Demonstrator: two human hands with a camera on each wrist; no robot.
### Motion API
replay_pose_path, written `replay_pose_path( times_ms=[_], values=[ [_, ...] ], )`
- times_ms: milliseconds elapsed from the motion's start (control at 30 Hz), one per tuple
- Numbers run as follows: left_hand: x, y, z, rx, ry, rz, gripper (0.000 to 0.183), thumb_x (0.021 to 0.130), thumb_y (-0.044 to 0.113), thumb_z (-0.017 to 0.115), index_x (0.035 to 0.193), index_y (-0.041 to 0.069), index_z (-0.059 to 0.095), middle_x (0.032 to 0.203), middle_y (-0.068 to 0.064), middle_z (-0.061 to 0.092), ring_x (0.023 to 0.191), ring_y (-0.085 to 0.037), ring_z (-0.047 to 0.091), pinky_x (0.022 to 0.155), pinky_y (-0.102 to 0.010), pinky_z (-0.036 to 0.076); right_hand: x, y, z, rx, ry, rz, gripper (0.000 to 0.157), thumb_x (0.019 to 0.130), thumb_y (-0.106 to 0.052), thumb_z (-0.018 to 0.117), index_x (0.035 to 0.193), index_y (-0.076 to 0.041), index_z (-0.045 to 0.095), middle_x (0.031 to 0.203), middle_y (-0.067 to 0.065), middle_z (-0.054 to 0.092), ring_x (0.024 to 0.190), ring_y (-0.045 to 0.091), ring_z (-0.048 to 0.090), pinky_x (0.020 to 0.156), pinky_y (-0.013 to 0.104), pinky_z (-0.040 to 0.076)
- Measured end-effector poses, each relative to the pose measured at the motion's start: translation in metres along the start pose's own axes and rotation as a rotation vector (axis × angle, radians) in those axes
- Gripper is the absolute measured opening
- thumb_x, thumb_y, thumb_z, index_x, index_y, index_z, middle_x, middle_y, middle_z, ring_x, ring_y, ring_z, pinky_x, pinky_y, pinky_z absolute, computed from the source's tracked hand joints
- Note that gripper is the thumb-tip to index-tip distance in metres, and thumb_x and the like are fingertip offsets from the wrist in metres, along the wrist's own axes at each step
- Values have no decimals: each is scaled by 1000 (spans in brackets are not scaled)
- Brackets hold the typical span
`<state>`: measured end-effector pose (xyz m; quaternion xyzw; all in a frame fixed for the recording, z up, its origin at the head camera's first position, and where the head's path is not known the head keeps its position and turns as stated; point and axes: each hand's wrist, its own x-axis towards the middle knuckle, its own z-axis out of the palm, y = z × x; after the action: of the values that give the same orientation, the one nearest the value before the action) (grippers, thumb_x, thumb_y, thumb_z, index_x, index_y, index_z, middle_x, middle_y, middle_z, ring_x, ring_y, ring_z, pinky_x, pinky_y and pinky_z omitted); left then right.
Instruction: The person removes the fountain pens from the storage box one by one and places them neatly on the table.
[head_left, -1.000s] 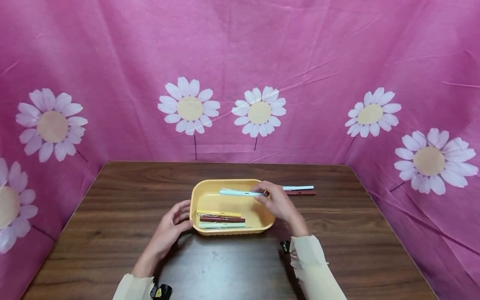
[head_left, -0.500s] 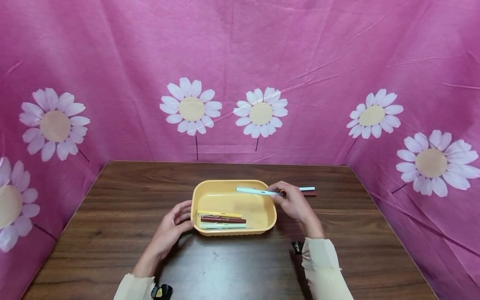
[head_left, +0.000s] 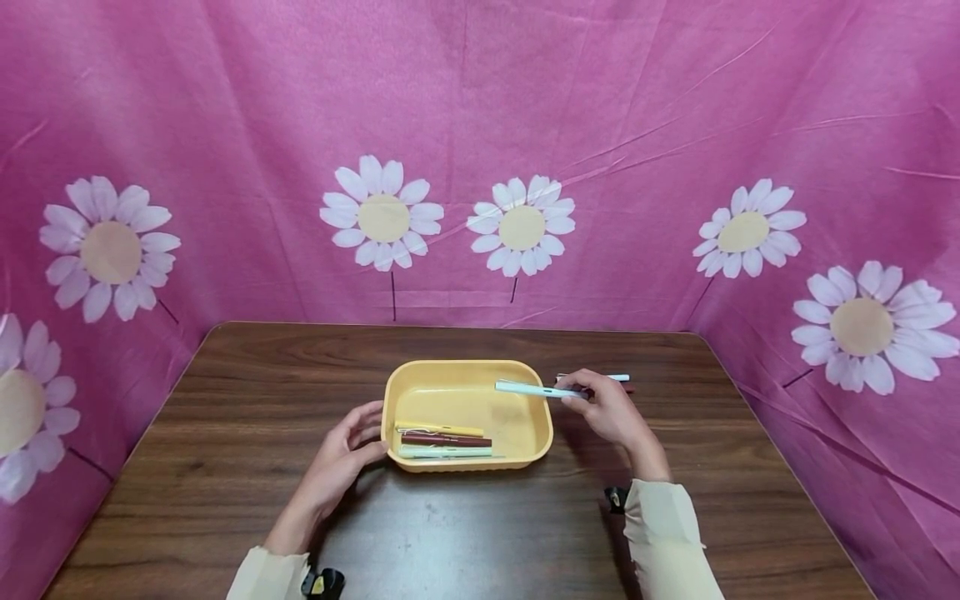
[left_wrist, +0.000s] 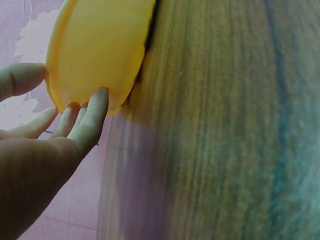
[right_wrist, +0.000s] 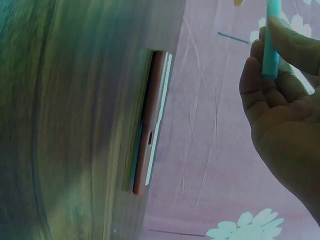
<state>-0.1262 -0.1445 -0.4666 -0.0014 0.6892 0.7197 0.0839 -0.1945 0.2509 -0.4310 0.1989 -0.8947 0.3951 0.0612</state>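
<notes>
In the head view a yellow plastic tray (head_left: 450, 402) stands mid-table. My left hand (head_left: 341, 458) rests against its left end. Fingertips (left_wrist: 102, 95) lie along the outer wall of the tray (left_wrist: 100, 45) in the left wrist view, the thumb at its rim. My right hand (head_left: 611, 414) pinches a pale blue pen (head_left: 517, 389) between thumb and fingers, raised so that it overlaps the tray's right rim. Inside the tray, towards its front, lie a yellow pen (head_left: 442, 429), a dark red pen (head_left: 461, 441) and a pale green pen (head_left: 450, 452).
Beyond my right hand, a light blue pen (head_left: 619, 377) and a reddish brown pen (right_wrist: 150, 135) lie side by side on the wooden table (head_left: 262, 358), partly hidden by the hand in the head view. A pink curtain with daisies (head_left: 262, 167) rises around the table's back and sides.
My right hand has moved to the right with the pale blue pen, from over the tray to beyond its right rim. The left hand has stayed at the tray's left end.
</notes>
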Motion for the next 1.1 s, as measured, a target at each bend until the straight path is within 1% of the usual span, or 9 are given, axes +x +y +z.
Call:
replay_pose_path(
  times_ms=[67,167,467,667,800,967,1100],
  values=[
    [0,1,0,2,-1,2,61,91,-12,59,148,-5,41,142,-28,49,130,-41,49,91,-24,50,-1,3,-2,-5,-7,11,20,85,11,73,100,-4,74,110,16,72,86,20,61,72,28,48],
    [-1,3,-1,0,-1,5,60,91,-11,59,148,-5,40,142,-28,49,131,-41,49,91,-23,50,-2,6,-5,-16,-16,22,21,86,11,72,100,-4,74,110,14,72,86,19,60,72,27,47],
    [-2,3,-1,3,-1,7,60,91,-11,60,148,-5,40,143,-28,48,130,-41,49,91,-23,50,-7,16,-10,-41,-19,62,20,87,7,74,100,-8,75,97,5,71,79,18,56,69,27,45],
    [-1,4,-1,4,-6,5,60,92,-10,60,148,-5,40,143,-28,48,131,-41,48,91,-23,50,-9,22,-14,-51,-12,61,20,86,6,75,99,-8,76,92,3,69,79,18,54,69,27,44],
    [-2,4,-2,4,-10,3,60,92,-10,60,148,-5,40,144,-28,47,132,-41,48,91,-23,50,-8,26,-17,-55,-10,47,20,85,7,75,99,-8,77,93,4,71,79,17,54,68,26,43],
    [-1,5,-2,-1,-13,2,60,93,-10,59,149,-5,39,144,-28,47,132,-41,47,91,-23,50,-8,30,-21,-59,5,59,20,85,8,76,98,-8,78,96,6,72,80,18,54,67,26,43],
    [-1,4,-1,5,-10,1,60,92,-10,59,149,-5,40,144,-28,47,131,-41,48,91,-23,50,-10,35,-24,-97,11,59,19,86,6,76,98,-9,77,97,5,72,81,18,55,69,26,44]
  ],
)
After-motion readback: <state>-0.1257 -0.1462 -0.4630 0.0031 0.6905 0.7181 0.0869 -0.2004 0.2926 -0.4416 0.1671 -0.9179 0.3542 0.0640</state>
